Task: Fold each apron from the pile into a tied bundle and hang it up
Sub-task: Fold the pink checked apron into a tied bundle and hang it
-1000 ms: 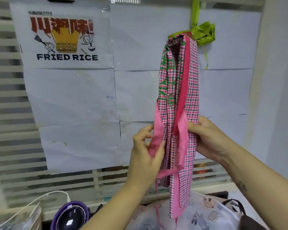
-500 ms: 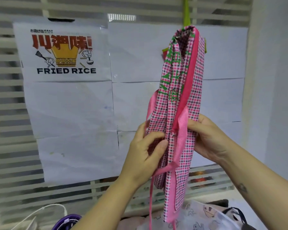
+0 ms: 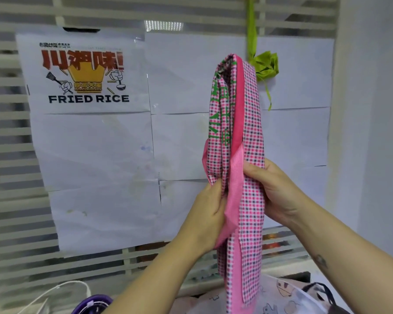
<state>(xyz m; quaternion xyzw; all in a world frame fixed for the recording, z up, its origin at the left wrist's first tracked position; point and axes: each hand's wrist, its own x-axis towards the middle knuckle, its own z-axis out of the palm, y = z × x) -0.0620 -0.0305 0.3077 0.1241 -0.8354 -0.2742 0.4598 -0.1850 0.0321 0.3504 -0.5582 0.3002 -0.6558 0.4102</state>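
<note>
Since half a second ago the left hand [image 3: 207, 214] has dropped lower, drawing the pink strap [image 3: 233, 200] toward 7 o'clock. The apron [image 3: 236, 132] — folded into a long strip — is upright at centre. The right hand [image 3: 275, 191] grips it from 3 o'clock, thumb on the front. Left fingers pinch the strap. Judgement: keep the strap taut and flat, with the thumb pinning the crossing.

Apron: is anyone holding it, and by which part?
Yes. The right hand grips the folded apron at mid-length; the left hand pinches its pink strap against it there.
</note>
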